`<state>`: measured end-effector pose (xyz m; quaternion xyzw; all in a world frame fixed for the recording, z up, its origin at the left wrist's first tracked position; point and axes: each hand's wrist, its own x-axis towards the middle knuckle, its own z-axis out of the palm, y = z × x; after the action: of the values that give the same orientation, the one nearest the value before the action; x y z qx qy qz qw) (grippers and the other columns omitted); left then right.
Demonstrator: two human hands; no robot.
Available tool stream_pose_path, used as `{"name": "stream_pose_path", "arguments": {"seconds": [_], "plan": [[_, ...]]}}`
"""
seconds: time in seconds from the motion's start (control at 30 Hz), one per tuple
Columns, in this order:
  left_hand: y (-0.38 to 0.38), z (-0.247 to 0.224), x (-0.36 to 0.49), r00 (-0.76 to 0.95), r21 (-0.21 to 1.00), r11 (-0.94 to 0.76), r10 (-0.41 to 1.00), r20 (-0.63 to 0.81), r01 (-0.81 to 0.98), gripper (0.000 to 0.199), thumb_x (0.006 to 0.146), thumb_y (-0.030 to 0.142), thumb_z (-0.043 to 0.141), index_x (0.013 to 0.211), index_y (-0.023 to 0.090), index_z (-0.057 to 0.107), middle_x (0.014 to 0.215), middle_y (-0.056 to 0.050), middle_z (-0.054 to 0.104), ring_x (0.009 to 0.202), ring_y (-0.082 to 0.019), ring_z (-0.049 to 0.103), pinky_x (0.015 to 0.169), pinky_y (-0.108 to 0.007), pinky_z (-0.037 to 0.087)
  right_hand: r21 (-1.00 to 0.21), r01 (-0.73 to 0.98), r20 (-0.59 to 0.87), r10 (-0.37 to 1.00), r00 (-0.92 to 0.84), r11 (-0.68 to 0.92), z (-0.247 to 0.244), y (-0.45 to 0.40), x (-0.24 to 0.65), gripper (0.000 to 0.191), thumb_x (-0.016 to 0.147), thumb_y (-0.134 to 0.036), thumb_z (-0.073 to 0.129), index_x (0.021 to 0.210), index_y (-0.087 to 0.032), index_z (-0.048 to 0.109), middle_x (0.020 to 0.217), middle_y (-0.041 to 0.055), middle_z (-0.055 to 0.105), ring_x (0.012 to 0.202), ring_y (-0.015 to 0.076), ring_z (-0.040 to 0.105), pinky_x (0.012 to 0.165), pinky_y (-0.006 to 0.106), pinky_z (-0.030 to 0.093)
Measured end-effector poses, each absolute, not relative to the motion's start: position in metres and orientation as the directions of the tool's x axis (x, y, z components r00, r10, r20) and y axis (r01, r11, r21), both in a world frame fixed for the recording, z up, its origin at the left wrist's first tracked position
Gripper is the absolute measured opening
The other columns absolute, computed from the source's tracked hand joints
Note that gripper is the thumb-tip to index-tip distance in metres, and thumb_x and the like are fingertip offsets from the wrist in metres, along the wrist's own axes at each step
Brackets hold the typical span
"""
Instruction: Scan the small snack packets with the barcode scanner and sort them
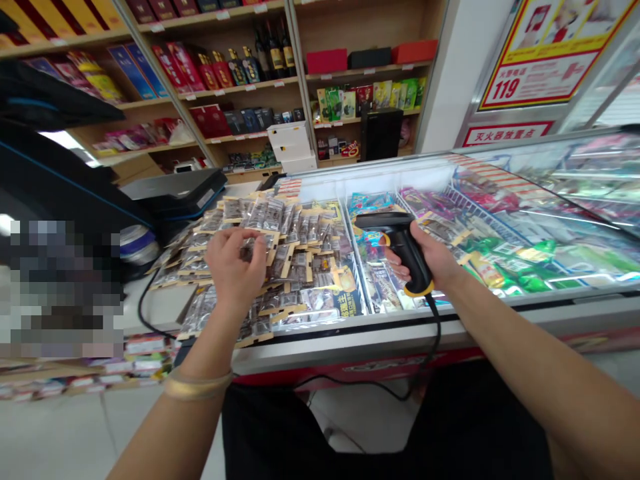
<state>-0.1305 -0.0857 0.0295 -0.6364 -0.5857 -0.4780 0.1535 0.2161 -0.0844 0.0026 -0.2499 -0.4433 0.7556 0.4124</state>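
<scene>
Your left hand (235, 267), at 11 o'clock, rests on a heap of small clear packets (197, 253) with tan card edges; its fingers are curled, but whether they grip one cannot be told. A gold-coloured bangle (197, 389) circles that wrist. Your right hand (435, 257), at 1 o'clock, grasps a black handheld scanner (413, 257) with yellow trim — its head points left, and its cable (438, 333) drops towards you. The heap overlaps the glass-topped freezer (320, 345), which runs from 11 to 3 o'clock — bright bagged goods (525, 263) show inside at 2. Beyond, stocked shelves (245, 89) stand between 11 and 12.
</scene>
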Motion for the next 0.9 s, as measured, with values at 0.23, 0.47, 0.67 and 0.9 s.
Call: {"name": "stream_pose_path", "arguments": {"seconds": [0.23, 0.47, 0.67, 0.9], "plan": [[-0.085, 0.051, -0.087, -0.08, 0.311, -0.428, 0.476, 0.876, 0.849, 0.01, 0.088, 0.029, 0.062, 0.092, 0.023, 0.068, 0.098, -0.009, 0.066, 0.107, -0.027, 0.06, 0.102, -0.047, 0.043, -0.886, -0.439, 0.049, 0.911, -0.41, -0.15, 0.017, -0.092, 0.264, 0.058, 0.081, -0.073, 0.067, 0.098, -0.018, 0.061, 0.065, -0.0013, 0.053, 0.047, 0.0103, 0.045, 0.041, 0.023, 0.039], [-0.06, 0.038, 0.028, 0.138, 0.436, -0.586, 0.69, 0.711, 0.684, 0.015, 0.089, 0.025, 0.06, 0.1, 0.02, 0.069, 0.104, -0.008, 0.07, 0.105, -0.023, 0.064, 0.098, -0.04, 0.051, -0.901, -0.43, 0.058, 0.972, -0.226, -0.046, 0.016, -0.096, 0.332, 0.054, 0.083, -0.072, 0.066, 0.096, -0.02, 0.063, 0.066, 0.0, 0.053, 0.048, 0.0111, 0.043, 0.041, 0.025, 0.038], [-0.023, 0.017, 0.093, 0.063, 0.575, -0.263, 0.937, 0.344, 0.775, 0.037, 0.089, 0.031, 0.065, 0.124, 0.019, 0.067, 0.128, -0.014, 0.066, 0.125, -0.03, 0.061, 0.112, -0.045, 0.045, -0.895, -0.434, -0.018, 0.98, -0.196, -0.104, 0.016, -0.068, 0.333, 0.052, 0.085, -0.071, 0.064, 0.09, -0.019, 0.063, 0.063, -0.0003, 0.052, 0.047, 0.0096, 0.042, 0.041, 0.023, 0.036], [0.011, 0.004, 0.102, 0.024, 0.448, -0.113, 0.98, 0.199, 0.887, 0.055, 0.103, 0.031, 0.037, 0.154, 0.011, 0.042, 0.157, -0.016, 0.051, 0.151, -0.029, 0.041, 0.124, -0.043, 0.031, -0.907, -0.399, -0.023, 0.963, -0.27, -0.133, 0.009, -0.04, 0.321, 0.056, 0.089, -0.074, 0.056, 0.096, -0.019, 0.064, 0.065, -0.0007, 0.051, 0.049, 0.0092, 0.042, 0.044, 0.023, 0.037]]}}
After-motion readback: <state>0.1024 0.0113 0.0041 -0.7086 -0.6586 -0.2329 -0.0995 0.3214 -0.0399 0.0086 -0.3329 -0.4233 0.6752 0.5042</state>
